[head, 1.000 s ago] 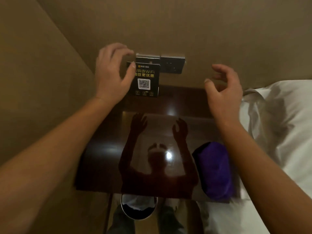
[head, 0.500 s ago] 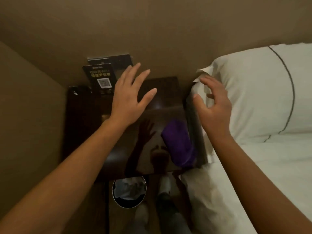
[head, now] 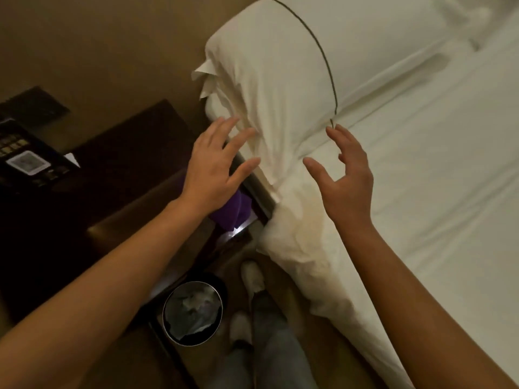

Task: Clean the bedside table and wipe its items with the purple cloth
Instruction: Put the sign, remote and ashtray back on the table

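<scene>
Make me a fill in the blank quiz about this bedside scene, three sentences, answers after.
1. The cloth lying on the bedside table is ____ in colour.
2. Both the left hand and the right hand hold ____.
3. The round bin stands on the ____.

Answers: purple; nothing; floor

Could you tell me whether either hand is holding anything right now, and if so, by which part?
Nothing is held. The left hand and right hand are both open and empty; the purple cloth lies on the bedside table.
</scene>
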{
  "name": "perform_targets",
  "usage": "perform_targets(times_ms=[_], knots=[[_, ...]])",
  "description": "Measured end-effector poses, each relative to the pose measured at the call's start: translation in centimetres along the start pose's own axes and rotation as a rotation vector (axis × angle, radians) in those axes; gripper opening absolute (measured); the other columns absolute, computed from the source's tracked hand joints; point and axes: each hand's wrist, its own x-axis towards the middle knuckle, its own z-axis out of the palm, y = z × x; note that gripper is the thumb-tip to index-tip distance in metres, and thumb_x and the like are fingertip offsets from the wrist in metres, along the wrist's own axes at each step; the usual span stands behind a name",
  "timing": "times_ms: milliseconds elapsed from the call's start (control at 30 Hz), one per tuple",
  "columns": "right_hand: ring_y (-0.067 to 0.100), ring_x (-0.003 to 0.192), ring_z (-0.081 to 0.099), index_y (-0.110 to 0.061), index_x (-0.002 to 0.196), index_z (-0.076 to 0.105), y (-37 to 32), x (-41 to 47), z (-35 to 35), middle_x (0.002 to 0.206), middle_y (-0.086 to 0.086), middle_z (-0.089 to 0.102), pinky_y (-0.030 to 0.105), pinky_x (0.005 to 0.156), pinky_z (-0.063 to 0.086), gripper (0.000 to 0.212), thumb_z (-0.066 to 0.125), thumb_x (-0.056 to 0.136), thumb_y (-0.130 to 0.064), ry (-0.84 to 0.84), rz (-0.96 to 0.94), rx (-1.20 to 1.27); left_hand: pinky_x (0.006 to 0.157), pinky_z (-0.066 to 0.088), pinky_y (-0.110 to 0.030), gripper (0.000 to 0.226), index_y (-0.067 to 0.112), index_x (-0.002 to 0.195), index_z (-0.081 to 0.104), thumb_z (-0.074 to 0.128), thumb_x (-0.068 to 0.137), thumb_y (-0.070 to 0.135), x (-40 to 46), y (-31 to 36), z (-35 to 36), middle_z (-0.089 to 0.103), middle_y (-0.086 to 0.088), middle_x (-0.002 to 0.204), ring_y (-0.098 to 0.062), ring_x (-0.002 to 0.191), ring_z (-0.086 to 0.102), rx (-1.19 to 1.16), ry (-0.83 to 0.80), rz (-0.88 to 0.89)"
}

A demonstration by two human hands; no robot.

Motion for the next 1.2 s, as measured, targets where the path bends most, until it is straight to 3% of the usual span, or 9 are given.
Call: perform_targets(times_ms=[133, 500, 933, 1200], knots=[[0.007, 0.145, 0.040, -0.034, 0.147, 0.051, 3.0, -5.0, -4.8, 0.157, -0.013, 0.045, 0.048, 0.113, 0.045, 0.066, 0.074, 0.089, -0.053, 0.094, 0.112, -0.034, 0.118, 0.028, -0.054, 0.052, 0.026, 0.146, 0.048, 0.043, 0.103, 0.055, 0.6, 5.8, 4.1, 0.036, -0.006, 0.160, -0.030, 0.150, 0.028, -0.075, -0.088, 0.134], [0.013, 0.145, 0.042, -0.030, 0.147, 0.052, 12.9, -17.7, -21.7, 0.156, -0.007, 0.046, 0.050, 0.112, 0.045, 0.066, 0.076, 0.089, -0.048, 0.369, 0.381, -0.139, 0.121, 0.023, -0.044, 0.051, 0.028, 0.146, 0.047, 0.042, 0.103, 0.056, -0.8, 25.3, 14.4, 0.035, -0.001, 0.161, -0.026, 0.152, 0.025, -0.193, -0.243, 0.394], [0.017, 0.143, 0.044, -0.023, 0.145, 0.054, 24.8, -33.5, -40.5, 0.154, -0.003, 0.049, 0.050, 0.109, 0.046, 0.063, 0.076, 0.090, -0.043, 0.488, 0.536, -0.166, 0.114, 0.034, -0.052, 0.051, 0.023, 0.142, 0.052, 0.054, 0.099, 0.051, -10.9, 49.3, 25.8, 0.043, -0.006, 0.156, -0.034, 0.147, 0.034, -0.172, -0.443, 0.664], [0.018, 0.142, 0.044, -0.022, 0.145, 0.055, 30.4, -40.9, -49.4, 0.154, -0.002, 0.049, 0.048, 0.111, 0.045, 0.062, 0.077, 0.090, -0.040, 0.556, 0.712, -0.234, 0.113, 0.036, -0.055, 0.060, 0.021, 0.144, 0.050, 0.063, 0.093, 0.050, -15.9, 59.8, 31.4, 0.043, -0.007, 0.156, -0.036, 0.144, 0.038, -0.205, -0.609, 0.799]])
